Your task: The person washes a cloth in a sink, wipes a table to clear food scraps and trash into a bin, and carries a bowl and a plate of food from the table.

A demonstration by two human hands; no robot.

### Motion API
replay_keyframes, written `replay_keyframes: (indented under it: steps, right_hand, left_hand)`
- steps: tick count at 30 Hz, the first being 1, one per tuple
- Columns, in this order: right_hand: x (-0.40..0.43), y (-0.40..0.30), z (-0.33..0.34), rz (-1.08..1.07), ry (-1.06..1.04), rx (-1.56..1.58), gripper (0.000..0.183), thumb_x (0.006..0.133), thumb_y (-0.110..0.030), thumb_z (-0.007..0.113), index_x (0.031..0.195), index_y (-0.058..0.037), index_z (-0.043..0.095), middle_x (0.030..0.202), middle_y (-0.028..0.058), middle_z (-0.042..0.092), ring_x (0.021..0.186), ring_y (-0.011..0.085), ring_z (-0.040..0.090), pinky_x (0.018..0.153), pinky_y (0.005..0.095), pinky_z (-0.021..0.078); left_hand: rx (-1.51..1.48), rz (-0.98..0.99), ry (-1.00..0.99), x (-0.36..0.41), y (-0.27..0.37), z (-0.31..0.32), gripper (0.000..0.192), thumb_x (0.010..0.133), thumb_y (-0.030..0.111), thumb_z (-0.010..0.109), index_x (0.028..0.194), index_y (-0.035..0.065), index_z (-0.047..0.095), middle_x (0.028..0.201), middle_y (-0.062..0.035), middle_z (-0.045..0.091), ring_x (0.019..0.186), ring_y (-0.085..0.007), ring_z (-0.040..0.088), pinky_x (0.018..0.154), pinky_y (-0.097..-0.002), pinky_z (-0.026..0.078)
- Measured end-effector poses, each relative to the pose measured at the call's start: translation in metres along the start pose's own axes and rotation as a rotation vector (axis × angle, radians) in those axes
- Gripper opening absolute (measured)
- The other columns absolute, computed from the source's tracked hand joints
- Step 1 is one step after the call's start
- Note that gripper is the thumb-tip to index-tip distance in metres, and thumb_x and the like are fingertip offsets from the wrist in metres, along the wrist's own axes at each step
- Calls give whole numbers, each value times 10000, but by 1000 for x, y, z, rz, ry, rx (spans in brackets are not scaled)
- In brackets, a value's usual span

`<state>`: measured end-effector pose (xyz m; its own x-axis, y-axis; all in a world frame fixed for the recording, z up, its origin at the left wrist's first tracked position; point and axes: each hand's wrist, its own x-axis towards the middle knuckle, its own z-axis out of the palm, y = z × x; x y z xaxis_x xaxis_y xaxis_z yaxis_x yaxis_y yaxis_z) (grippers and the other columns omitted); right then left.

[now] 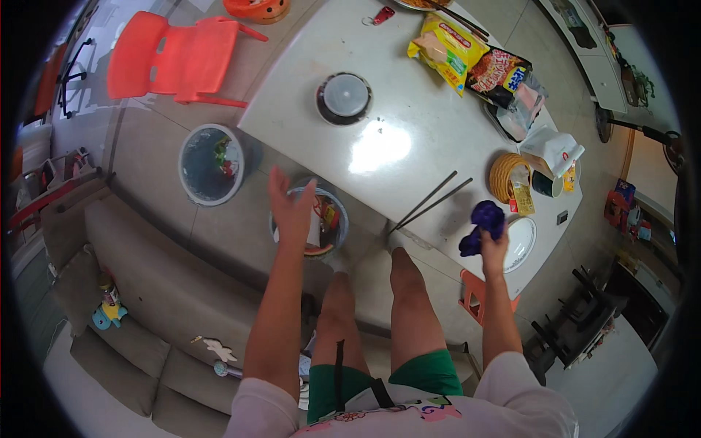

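Note:
My right hand (495, 251) grips a bunched dark purple cloth (488, 219) over the right part of the white table (285, 101). Beside that hand lies a white plate (521, 245) with a patterned rim. My left hand (293, 211) has its fingers apart and holds nothing. Below it, on the floor by the table's edge, stands a lined waste bin (344, 222) with wrappers and what looks like a melon rind inside. Between my two hands, a pair of dark chopsticks (430, 201) rests on the table, their ends reaching the near edge.
A second lined bin (185, 180) and a red plastic chair (191, 60) stand left of the table. On it are a round lidded container (345, 96), a yellow food bag (450, 52), a black food packet (498, 76), a wicker basket (501, 178) and a cup (549, 185). A sofa (181, 263) curves behind.

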<state>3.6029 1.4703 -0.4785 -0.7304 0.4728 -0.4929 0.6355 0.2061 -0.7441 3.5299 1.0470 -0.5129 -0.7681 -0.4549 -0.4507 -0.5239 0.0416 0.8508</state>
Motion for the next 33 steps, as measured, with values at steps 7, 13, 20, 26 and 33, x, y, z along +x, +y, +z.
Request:
replay_keyframes:
  steps: [7,13,20,26,33]
  right_hand:
    - [83,-109,97,-183,-102,49,352,871,-66,640,1206,-37,540,1021,15,625,881,113,581,808,261,479]
    - [136,-95,251,-685,191,-780,713,818,-257,673,1450,-155,358,1364,282,371,1149,473,385,1018,520,345]
    - [137,-174,282,-724,-243,-391,593,790,-44,611,1366,-79,478,1338,295,393,1217,455,398,1073,471,307]
    - [207,-240,329,-631,19,-454,622,852,-99,589,1402,53,343,1416,318,303,1259,487,352,1104,481,274]
    - [234,-260,332,-397,157,-876,537,791,-265,706,1240,-54,500,1347,211,402,1150,457,437,912,486,480]
  left_hand:
    - [315,437,-106,68,96,56,1062,647,236,868,1467,48,219,1466,-193,298,1347,-327,342,1094,-413,328]
    - [320,554,-229,95,107,86,1080,516,223,924,1397,49,325,1380,-170,393,1277,-329,417,1054,-405,395]
    - [219,384,-146,88,100,73,959,526,149,893,1333,40,387,1314,-153,437,1217,-311,465,1023,-387,408]
    - [182,222,-36,69,95,40,1005,535,105,885,1374,23,340,1319,-144,420,1221,-275,453,1036,-381,387]
    - [153,141,-6,63,90,20,1017,549,89,884,1391,12,319,1325,-135,416,1215,-248,457,1037,-367,384]
